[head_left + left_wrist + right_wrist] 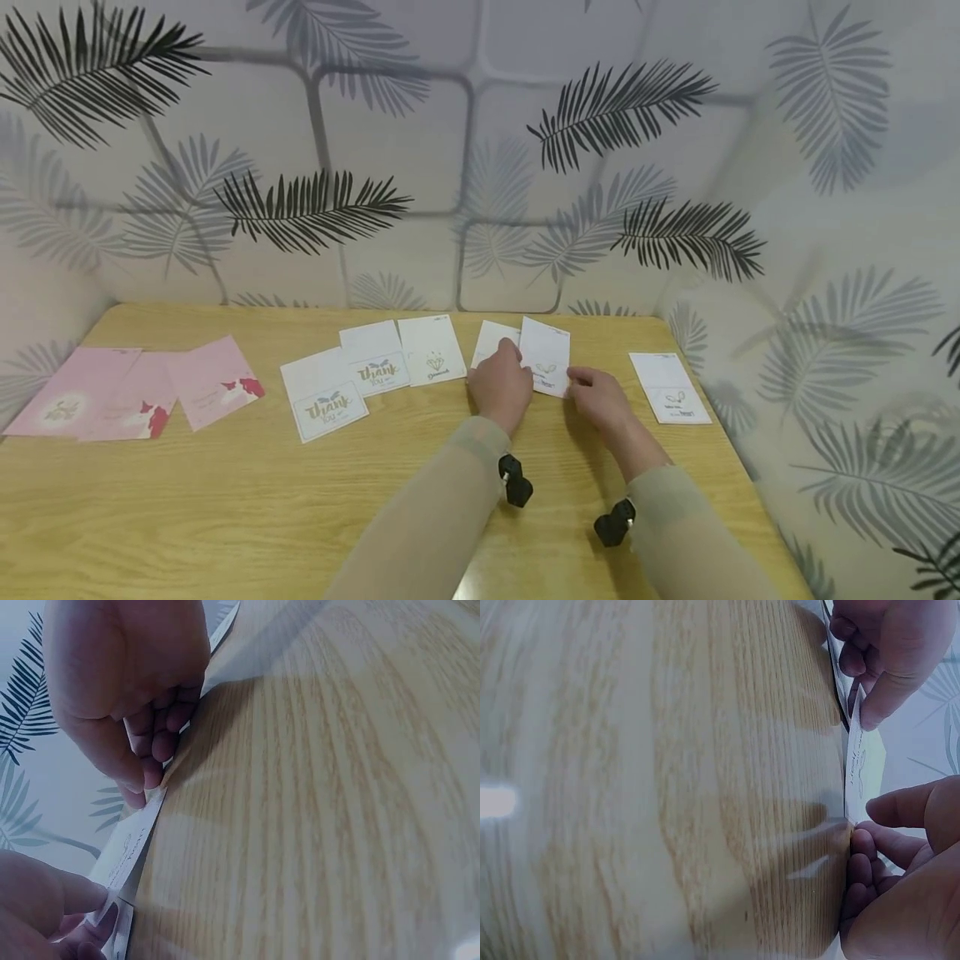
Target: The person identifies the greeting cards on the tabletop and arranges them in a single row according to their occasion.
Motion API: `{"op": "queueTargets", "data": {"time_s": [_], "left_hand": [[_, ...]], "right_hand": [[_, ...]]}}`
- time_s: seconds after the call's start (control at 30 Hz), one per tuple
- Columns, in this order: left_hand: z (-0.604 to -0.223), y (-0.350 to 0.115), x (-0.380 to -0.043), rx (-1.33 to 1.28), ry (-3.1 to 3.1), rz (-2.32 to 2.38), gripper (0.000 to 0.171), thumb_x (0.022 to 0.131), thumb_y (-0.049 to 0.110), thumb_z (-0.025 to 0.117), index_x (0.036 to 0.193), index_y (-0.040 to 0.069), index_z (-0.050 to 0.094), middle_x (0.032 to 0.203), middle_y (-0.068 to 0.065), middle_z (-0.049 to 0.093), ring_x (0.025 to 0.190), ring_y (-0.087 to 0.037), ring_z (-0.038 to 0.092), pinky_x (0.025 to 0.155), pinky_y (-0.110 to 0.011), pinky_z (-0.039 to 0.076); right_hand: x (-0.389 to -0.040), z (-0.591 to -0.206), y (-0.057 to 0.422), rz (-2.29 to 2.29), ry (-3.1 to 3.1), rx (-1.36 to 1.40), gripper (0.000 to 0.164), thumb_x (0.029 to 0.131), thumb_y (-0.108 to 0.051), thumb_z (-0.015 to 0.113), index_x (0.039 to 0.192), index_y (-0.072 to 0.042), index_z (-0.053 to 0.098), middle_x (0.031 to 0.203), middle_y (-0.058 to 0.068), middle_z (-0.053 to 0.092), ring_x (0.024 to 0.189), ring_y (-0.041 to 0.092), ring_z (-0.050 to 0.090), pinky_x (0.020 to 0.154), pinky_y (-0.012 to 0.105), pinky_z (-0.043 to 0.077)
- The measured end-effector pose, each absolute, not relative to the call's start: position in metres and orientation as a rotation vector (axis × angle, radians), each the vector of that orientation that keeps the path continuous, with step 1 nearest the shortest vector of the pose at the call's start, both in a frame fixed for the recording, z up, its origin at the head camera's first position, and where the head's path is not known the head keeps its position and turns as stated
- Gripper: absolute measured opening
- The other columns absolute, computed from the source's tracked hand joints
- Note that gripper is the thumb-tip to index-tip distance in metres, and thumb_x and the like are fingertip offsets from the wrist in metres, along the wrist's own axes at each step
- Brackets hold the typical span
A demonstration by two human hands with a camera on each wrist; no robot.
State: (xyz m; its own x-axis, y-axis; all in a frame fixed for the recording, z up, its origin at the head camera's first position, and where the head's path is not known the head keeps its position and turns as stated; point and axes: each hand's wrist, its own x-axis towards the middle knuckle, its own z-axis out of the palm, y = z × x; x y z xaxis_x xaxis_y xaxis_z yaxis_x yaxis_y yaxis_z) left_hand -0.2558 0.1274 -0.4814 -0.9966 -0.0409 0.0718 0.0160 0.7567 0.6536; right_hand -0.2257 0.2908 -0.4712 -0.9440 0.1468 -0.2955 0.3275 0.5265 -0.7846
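Note:
A white greeting card (546,350) with a small gold drawing and dark lettering lies in front of me, overlapping another white card (489,335) on its left. My left hand (504,385) pinches its left side, thumb on the printed face. In the right wrist view the card (857,769) is tilted, its left end a little raised. At the card's right edge is my right hand (603,404), fingertips touching near the corner. The right wrist view shows a gap between that hand's thumb (900,808) and forefinger. My left hand partly hides the card underneath.
Farther right lies a similar white card (670,388). To the left are two thank-you cards (324,395) and a diamond card (432,350). Pink cards (213,383) overlap at far left. A patterned wall covering (420,167) rises behind the wooden table (247,517).

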Motion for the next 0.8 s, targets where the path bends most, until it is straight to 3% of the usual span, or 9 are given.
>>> {"op": "queueTargets", "data": {"time_s": [0.13, 0.37, 0.6, 0.8], "left_hand": [[-0.478, 0.125, -0.253, -0.001, -2.835, -1.119, 0.014, 0.104, 0.021, 0.077, 0.107, 0.011, 0.068, 0.093, -0.006, 0.078, 0.089, -0.031, 0.074, 0.098, -0.054, 0.048], [-0.473, 0.121, -0.253, 0.003, -2.784, -1.261, 0.013, 0.104, 0.021, 0.077, 0.109, 0.011, 0.069, 0.094, -0.002, 0.074, 0.087, -0.027, 0.071, 0.099, -0.052, 0.050], [-0.495, 0.124, -0.268, -0.029, -2.656, -1.387, 0.013, 0.102, 0.026, 0.077, 0.108, 0.018, 0.069, 0.095, 0.004, 0.073, 0.083, -0.019, 0.067, 0.084, -0.043, 0.053], [-0.473, 0.121, -0.253, -0.018, -2.701, -1.356, 0.011, 0.103, 0.022, 0.077, 0.108, 0.015, 0.069, 0.095, 0.002, 0.073, 0.084, -0.022, 0.068, 0.088, -0.045, 0.051]], "right_hand": [[-0.242, -0.502, 0.309, -1.364, 2.621, 0.387, 0.055, 0.105, -0.016, 0.064, 0.157, -0.002, 0.059, 0.159, 0.018, 0.055, 0.138, 0.033, 0.051, 0.115, 0.049, 0.046], [-0.238, -0.500, 0.313, -1.432, 2.628, 0.298, 0.061, 0.105, -0.023, 0.069, 0.158, 0.002, 0.054, 0.134, 0.018, 0.059, 0.115, 0.032, 0.052, 0.093, 0.042, 0.048], [-0.212, -0.467, 0.292, -1.548, 2.550, 0.351, 0.067, 0.113, -0.031, 0.062, 0.168, -0.003, 0.037, 0.154, 0.030, 0.056, 0.139, 0.041, 0.053, 0.114, 0.054, 0.045], [-0.210, -0.470, 0.289, -1.665, 2.528, 0.405, 0.059, 0.112, -0.025, 0.065, 0.163, -0.003, 0.043, 0.138, 0.025, 0.068, 0.121, 0.030, 0.058, 0.096, 0.038, 0.043]]}}
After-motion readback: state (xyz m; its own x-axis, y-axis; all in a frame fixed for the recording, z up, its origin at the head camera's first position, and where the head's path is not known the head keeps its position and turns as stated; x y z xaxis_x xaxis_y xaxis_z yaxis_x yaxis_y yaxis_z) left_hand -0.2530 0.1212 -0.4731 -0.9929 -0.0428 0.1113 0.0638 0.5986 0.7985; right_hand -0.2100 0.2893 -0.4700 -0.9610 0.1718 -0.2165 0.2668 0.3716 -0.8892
